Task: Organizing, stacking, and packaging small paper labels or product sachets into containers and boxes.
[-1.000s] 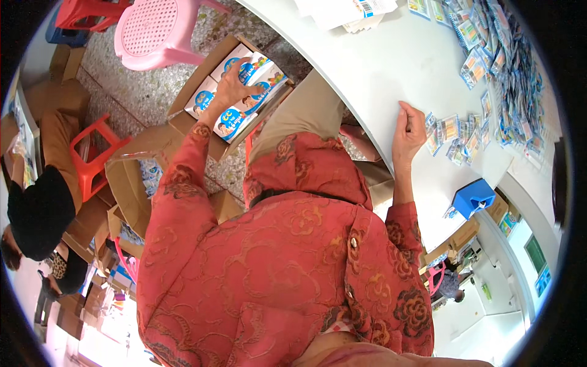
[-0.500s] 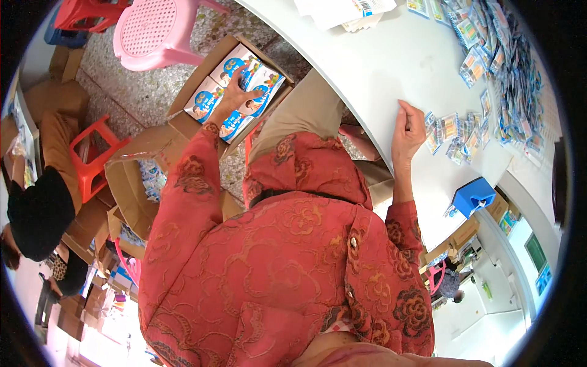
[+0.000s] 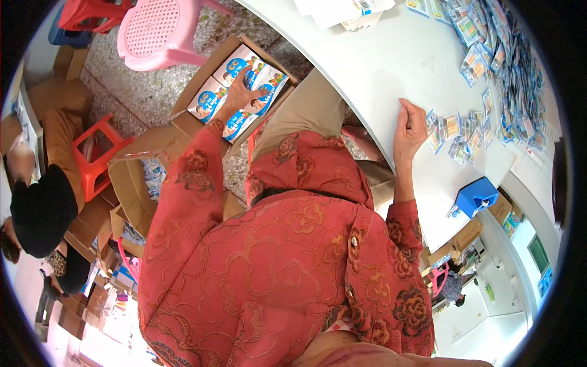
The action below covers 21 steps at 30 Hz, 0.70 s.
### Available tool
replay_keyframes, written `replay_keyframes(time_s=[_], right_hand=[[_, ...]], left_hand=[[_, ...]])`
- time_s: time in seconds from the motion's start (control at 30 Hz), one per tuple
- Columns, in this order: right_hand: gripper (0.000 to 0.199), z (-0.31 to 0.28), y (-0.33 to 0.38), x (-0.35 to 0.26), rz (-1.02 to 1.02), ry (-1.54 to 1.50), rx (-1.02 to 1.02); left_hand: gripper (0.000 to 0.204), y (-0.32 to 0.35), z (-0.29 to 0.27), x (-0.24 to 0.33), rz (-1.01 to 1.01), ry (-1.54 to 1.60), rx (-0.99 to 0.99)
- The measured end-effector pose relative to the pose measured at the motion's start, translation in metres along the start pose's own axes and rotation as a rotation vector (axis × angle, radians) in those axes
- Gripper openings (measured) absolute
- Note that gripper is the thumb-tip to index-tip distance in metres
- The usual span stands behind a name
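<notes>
My left hand [image 3: 240, 98] lies over white-and-blue printed boxes [image 3: 208, 104], which are packed side by side in an open cardboard carton [image 3: 199, 76]. Its fingers and thumb are spread across the box tops, and no box is lifted. On the white table [image 3: 361, 67], my right hand [image 3: 409, 129] rests with its fingers curled in, and nothing shows in it. Just beyond its knuckles lie a few small printed sachets [image 3: 450, 125]. A large heap of similar sachets [image 3: 510, 79] covers the table's far right.
White flat cartons [image 3: 342, 12] lie on the table's far edge, and a blue box [image 3: 476, 197] stands at its right. A pink stool [image 3: 156, 30] and a red stool [image 3: 92, 162] are on the floor. Another open carton [image 3: 131, 189] holds sachets. A co-worker [image 3: 43, 214] is at left.
Both my hands keep nearly the same pose and place; the whole view has shifted slightly. At the far left, the co-worker's arm has moved and looks blurred.
</notes>
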State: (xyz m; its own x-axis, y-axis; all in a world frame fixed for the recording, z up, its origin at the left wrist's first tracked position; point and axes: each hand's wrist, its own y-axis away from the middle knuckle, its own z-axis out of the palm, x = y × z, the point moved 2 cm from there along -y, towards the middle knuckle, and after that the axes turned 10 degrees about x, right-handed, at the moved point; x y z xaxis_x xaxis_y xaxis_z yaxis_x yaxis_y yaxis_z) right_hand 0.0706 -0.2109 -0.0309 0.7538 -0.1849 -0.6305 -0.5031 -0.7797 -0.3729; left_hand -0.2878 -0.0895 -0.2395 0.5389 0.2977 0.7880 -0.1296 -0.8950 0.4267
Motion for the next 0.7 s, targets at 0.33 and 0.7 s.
replay_keyframes(time_s=[0.33, 0.7], right_hand=[[0.016, 0.001, 0.001, 0.004, -0.01, 0.015, -0.007], [0.013, -0.002, -0.011, 0.003, -0.17, 0.089, 0.053]], left_hand=[[0.091, 0.004, 0.015, 0.003, 0.389, -0.346, 0.052], [0.098, 0.015, 0.038, 0.005, 0.485, -0.634, 0.32]])
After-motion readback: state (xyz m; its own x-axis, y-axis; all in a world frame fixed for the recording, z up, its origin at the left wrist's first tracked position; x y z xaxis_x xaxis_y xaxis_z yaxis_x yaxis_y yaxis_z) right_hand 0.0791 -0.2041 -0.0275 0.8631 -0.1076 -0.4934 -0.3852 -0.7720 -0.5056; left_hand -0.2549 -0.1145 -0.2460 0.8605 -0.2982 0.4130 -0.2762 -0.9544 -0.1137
